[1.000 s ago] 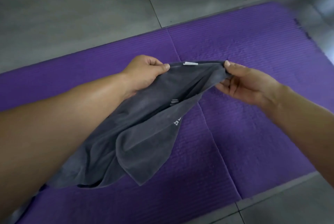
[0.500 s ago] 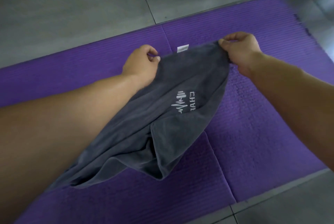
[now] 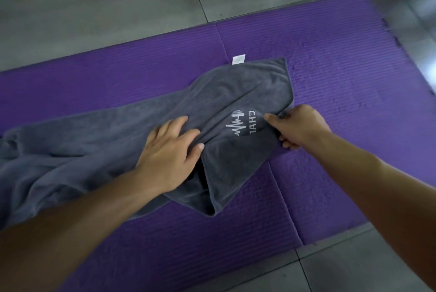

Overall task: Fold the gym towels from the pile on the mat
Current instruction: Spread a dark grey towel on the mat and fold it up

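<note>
We lose the left end of the towel [image 3: 94, 140] behind the forearm [image 3: 59, 232] and the frame edge. It lies on the mat [image 3: 342, 55], long axis left to right, tag [image 3: 238, 59] at the far right. The left hand [image 3: 169, 155] presses flat on it; the right hand [image 3: 299, 126] pinches its right edge.

Bare left hand [image 3: 169, 157], bare right hand [image 3: 300, 127], forearms uncovered (to frame edge)

a purple mat [image 3: 342, 60] lies on tiled floor [image 3: 94, 8], a grey towel [image 3: 94, 140] upon it.
</note>
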Demonstrator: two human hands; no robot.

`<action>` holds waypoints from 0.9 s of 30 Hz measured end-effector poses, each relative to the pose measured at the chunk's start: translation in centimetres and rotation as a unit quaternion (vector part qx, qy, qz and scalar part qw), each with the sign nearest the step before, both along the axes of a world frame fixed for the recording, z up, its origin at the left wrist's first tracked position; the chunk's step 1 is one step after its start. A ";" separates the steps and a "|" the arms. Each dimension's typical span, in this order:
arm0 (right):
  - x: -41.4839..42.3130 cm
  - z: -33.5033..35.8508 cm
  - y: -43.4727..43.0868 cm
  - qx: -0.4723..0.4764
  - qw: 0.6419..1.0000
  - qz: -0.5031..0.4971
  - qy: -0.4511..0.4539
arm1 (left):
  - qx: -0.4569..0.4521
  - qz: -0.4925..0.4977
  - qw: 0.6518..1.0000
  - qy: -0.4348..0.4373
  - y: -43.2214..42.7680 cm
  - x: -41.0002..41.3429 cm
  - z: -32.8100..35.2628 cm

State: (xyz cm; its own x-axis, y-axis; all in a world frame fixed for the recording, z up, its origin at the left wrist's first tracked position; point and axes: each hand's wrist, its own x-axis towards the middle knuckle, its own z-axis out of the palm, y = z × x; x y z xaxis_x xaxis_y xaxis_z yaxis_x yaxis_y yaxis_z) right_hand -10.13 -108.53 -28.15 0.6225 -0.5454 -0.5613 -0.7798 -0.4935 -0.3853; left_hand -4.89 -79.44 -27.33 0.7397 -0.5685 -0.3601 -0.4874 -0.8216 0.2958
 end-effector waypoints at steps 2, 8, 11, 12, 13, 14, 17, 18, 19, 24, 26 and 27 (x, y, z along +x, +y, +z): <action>0.0 -0.2 0.0 -0.022 1.000 0.004 0.002 | 0.017 -0.016 1.000 -0.001 0.6 -0.2 -0.4; -1.2 -0.6 0.1 0.054 0.990 -0.089 -0.100 | 0.035 -0.006 0.999 0.021 1.3 -0.9 -1.2; -2.5 -0.4 -0.9 0.189 0.943 -0.210 -0.178 | 0.031 -0.001 0.999 0.025 1.4 -1.4 -1.2; -3.0 -0.3 -1.6 0.238 0.919 -0.246 -0.194 | 0.033 0.000 0.999 0.028 1.4 -1.5 -1.1; -3.5 0.1 -2.4 0.279 0.897 -0.276 -0.205 | 0.036 0.000 0.999 0.032 1.4 -1.6 -1.0; -4.1 0.3 -3.2 0.303 0.880 -0.301 -0.206 | 0.041 -0.002 0.999 0.034 1.3 -1.7 -1.0; -5.0 0.5 -5.0 0.284 0.868 -0.352 -0.205 | 0.058 -0.012 0.998 0.030 0.9 -2.3 -1.2; -5.1 0.5 -5.3 0.242 0.881 -0.349 -0.208 | 0.064 -0.015 0.997 0.030 0.7 -2.5 -1.3; -5.2 0.3 -5.5 0.172 0.906 -0.323 -0.211 | 0.070 -0.015 0.997 0.030 0.5 -2.7 -1.3; -5.5 2.0 -2.1 0.042 0.980 -0.025 -0.191 | 0.087 -0.015 0.996 0.030 -0.8 -3.6 -1.3; -5.4 2.8 0.6 0.220 0.963 0.019 -0.154 | 0.087 -0.005 0.996 0.035 -1.1 -3.6 -1.4; -5.4 2.7 1.4 0.256 0.958 0.042 -0.124 | 0.087 0.000 0.996 0.035 -1.3 -3.6 -1.4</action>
State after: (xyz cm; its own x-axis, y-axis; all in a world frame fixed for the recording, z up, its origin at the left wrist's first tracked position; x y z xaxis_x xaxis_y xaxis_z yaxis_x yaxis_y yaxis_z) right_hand -15.50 -107.14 -25.43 0.8016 -0.1799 -0.5702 -0.5979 -0.2476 -0.7624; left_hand -8.45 -80.72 -28.76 0.7090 -0.4932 -0.5041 -0.4711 -0.8631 0.1818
